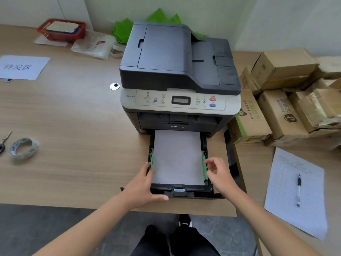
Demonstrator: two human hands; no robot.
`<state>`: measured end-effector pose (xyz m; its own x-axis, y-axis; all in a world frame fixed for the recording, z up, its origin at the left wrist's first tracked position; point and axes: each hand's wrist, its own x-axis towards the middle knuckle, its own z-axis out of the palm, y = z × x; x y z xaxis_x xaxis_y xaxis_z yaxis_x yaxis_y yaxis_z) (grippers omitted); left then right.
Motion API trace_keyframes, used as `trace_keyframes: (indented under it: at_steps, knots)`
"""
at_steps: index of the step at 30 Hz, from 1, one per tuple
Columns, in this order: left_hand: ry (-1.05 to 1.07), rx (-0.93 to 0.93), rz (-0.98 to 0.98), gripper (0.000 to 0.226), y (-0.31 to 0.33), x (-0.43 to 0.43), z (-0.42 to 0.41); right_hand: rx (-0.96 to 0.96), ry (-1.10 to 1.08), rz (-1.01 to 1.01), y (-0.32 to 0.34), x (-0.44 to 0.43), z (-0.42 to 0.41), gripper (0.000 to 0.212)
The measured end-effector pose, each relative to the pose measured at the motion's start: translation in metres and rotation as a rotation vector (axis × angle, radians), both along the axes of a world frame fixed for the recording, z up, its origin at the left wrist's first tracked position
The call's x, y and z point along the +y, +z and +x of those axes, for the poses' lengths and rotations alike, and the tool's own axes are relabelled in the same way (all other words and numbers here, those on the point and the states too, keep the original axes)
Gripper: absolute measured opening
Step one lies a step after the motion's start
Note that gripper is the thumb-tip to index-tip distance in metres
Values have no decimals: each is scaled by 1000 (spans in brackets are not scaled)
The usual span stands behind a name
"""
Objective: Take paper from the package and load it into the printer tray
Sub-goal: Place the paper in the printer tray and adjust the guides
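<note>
A person stands at a wooden desk [73, 126] with the printer tray [184, 190] drawn out of a grey printer [180, 74] toward them, a stack of white paper [177, 156] already lying flat inside it. The left hand [145, 185] rests on the tray's near left corner, its fingers lying along the left edge of the stack beside the green side guide [151, 161] and its thumb stretched along the tray's front lip; its grip is loose and spread, closed on nothing. The right hand [216, 172] hovers just off the stack's right edge, by the matching right-hand guide [204, 167], fingers curled and partly parted, grip empty; whether a fingertip touches the guide cannot be told.

No paper package can be made out with certainty; cardboard boxes [284, 100] are piled well out beyond the right hand, and a lined sheet with a pen [299, 189] lies nearer on that side. Out past the left hand sits a roll of tape [23, 147].

By the look of it, loading is all but done and the step in hand is squaring the stack between the guides. The next move would likely call for both hands on the tray front, pushing it level and straight into the printer until it seats, with the sheets kept flat beneath the guides.
</note>
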<state>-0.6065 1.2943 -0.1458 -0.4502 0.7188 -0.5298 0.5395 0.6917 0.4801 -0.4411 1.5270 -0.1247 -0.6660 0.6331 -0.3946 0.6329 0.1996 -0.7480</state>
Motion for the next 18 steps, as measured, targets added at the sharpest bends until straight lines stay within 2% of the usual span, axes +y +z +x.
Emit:
trace_keyframes:
  at_steps: [2,4,5,7,10,12,14,16,18]
  knots:
    - [-138,142,-51,125,-8,-5,9,-28,149,-251,10,-7,9,23]
    - [-106,226,-9,105,-17,0,14,-102,328,-438,16,-16,17,24]
    - [-83,240,25,97,-19,4,13,-156,403,-456,17,-21,20,25]
    - [-91,243,58,90,-20,12,10,-268,540,-361,12,-32,26,28]
    - [-34,237,96,81,-19,25,0,-386,645,-8,-4,-36,30,32]
    - [36,263,132,72,-16,36,-11,-411,591,154,-13,-25,24,40]
    - [57,335,206,60,-10,45,-22,-404,516,226,-17,-8,15,45]
    - [35,369,387,40,-4,47,-26,-408,481,262,-16,5,5,45]
    - [8,294,478,16,6,39,-23,-414,456,300,-20,13,-1,43]
